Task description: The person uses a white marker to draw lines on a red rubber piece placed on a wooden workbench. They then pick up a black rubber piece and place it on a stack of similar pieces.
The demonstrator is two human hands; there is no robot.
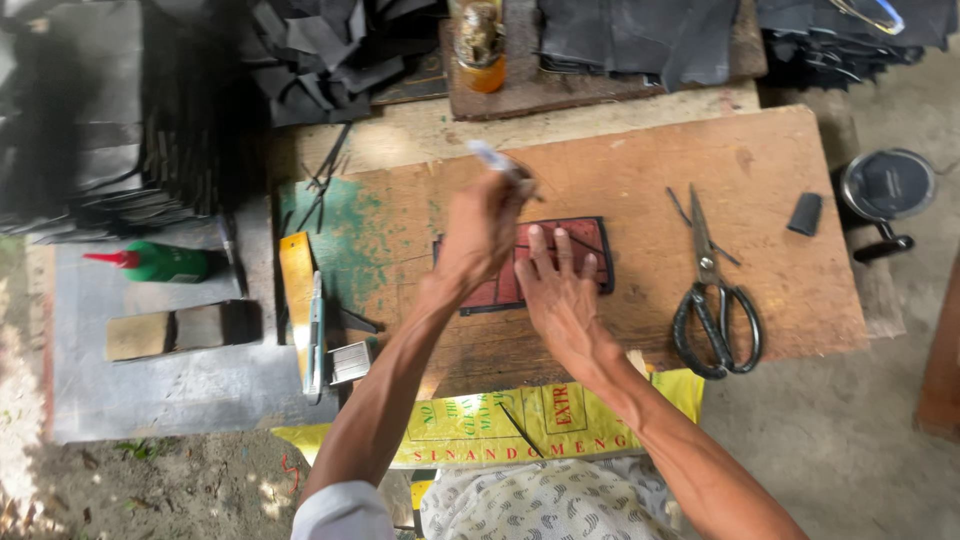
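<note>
Left hand [483, 232]: fingers closed around a slim, pale pen-like tool [500, 165], its tip blurred, raised above the upper left of the work piece. Right hand [560, 290]: fingers [548, 250] spread apart and pressed flat on a dark red rectangular template [590, 240] with a black edge, holding it down.

Template: lay near the middle of a worn wooden board [780, 180], partly hidden by both hands.

Black-handled scissors [712, 300]: lay shut on the board, to the right of the template, well apart from it.

Small black offcut [805, 213]: at the board's right edge.

Round dark tin [888, 185]: just off the board's right side.

Green glue bottle [160, 262] with red nozzle: lay on its side, far left.

Flat brush [350, 362]: off the board's left corner.

Stacked black sheet pieces [640, 35]: along the top.
</note>
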